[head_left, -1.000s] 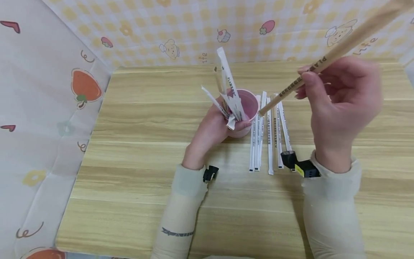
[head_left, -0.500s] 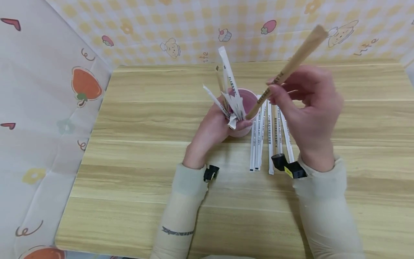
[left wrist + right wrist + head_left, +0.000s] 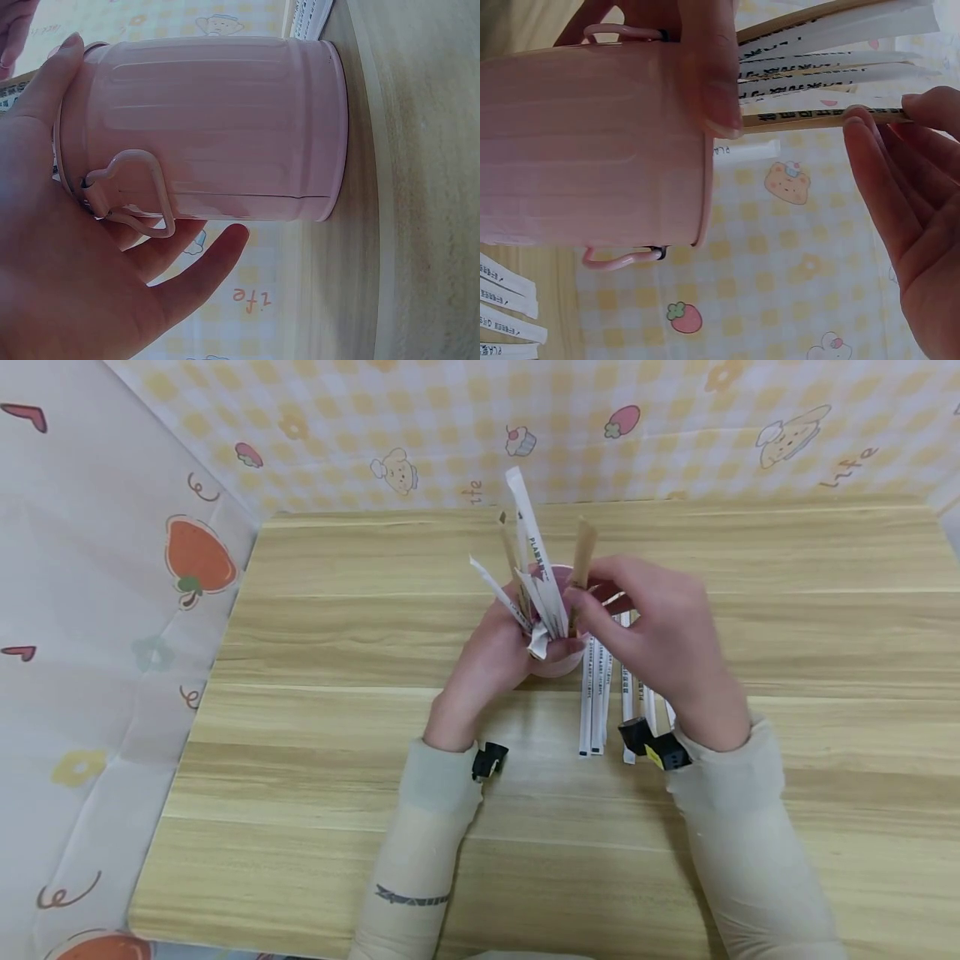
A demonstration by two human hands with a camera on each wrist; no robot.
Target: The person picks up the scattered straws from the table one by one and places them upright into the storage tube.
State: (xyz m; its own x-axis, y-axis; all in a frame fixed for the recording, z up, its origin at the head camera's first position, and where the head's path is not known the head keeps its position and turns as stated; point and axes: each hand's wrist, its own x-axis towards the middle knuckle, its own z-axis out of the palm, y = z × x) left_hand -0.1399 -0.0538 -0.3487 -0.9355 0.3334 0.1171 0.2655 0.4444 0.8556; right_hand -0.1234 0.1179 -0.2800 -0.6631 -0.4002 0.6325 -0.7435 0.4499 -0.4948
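Observation:
A small pink metal bucket (image 3: 217,127) with wire handles stands on the table. My left hand (image 3: 486,652) grips it near the rim, thumb at the near side and fingers behind. Several paper-wrapped straws, white (image 3: 534,539) and brown, lean out of the bucket toward its left side. Between thumb and fingertips my right hand (image 3: 663,627) pinches another straw in a brown wrapper (image 3: 584,547). In the right wrist view that brown straw (image 3: 802,118) runs past the left thumb at the rim; its lower end is hidden there.
To the right of the bucket lie several more wrapped straws (image 3: 592,710) side by side, partly beneath the right hand and wrist. The wooden table (image 3: 300,760) backs onto a yellow checked cloth (image 3: 450,410). A white patterned sheet (image 3: 97,635) hangs on the left.
My right hand has moved left and down with the brown straw, which has turned from slanted to nearly upright and now reaches into the bucket. The left hand and bucket stay put.

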